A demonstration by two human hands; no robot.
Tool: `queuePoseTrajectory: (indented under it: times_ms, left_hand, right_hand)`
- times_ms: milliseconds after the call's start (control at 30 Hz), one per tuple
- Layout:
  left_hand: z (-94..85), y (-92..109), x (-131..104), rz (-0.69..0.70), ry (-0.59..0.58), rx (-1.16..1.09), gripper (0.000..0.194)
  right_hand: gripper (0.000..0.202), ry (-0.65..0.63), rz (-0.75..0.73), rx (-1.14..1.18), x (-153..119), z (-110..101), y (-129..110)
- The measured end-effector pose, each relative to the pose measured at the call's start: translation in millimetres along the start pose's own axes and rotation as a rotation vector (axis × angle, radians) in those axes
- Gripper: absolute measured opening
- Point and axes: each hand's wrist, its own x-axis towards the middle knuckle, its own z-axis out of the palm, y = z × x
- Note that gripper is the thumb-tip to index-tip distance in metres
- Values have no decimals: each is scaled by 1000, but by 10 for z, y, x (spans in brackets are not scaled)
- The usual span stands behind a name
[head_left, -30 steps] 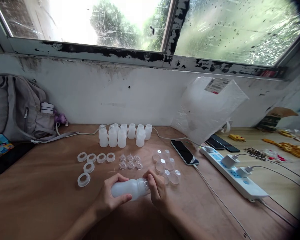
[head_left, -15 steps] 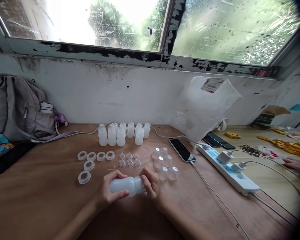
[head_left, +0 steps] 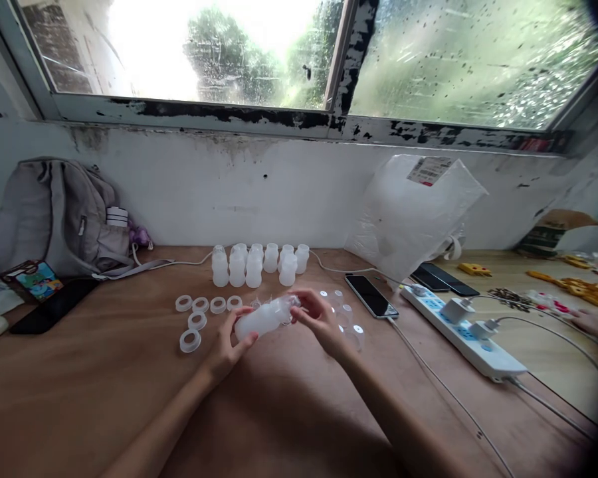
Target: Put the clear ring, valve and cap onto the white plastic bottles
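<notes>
A frosted white baby bottle (head_left: 262, 320) is held tilted above the table, its top end pointing up to the right. My left hand (head_left: 225, 345) is wrapped round its lower body. At the other end, the fingers of my right hand (head_left: 319, 315) are closed on the clear top (head_left: 290, 303); its exact shape is blurred. Behind the bottle, clear nipples (head_left: 256, 302) are mostly hidden. Several translucent collar rings (head_left: 190, 340) lie to the left. Clear round caps (head_left: 356, 337) lie to the right, partly behind my right hand. Several similar bottles (head_left: 254, 269) stand upright farther back.
A phone (head_left: 372, 296) on a charging cable and a white power strip (head_left: 466, 332) lie to the right. A plastic bag (head_left: 408, 212) leans against the wall. A grey backpack (head_left: 54, 212) sits at the left. Another person's hand (head_left: 595, 323) is at the far right.
Both hands have lifted the bottle up and away from me, tilting its top end upward. My right hand's grip has loosened from wrapped fingers to fingertips. The camera view has shifted left.
</notes>
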Motion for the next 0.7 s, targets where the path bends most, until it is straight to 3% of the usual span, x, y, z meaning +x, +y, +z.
queuePoseTrajectory:
  times_ms: [133,267,367,467,700]
  left_hand:
    - [-93,-118,74,77,91,227,31]
    - [-137,-231,90,103,121,528,19]
    - [-156,-261,67,-4,123,792,21]
    - [-198,-256,47,-105,131,962,26]
    - [-345,-259,48,-326,60,1061,37]
  right_hand:
    - [30,28,-127,-248,403,-173,-140]
    - [29,25,-223,-650,856,-243,-155]
    - [30,-41,-164,-920,1092,-195,-60]
    - [30,-65,-116,-1008,1245,-129,83]
    - [38,-51,-61,-1071,1500,-86,304]
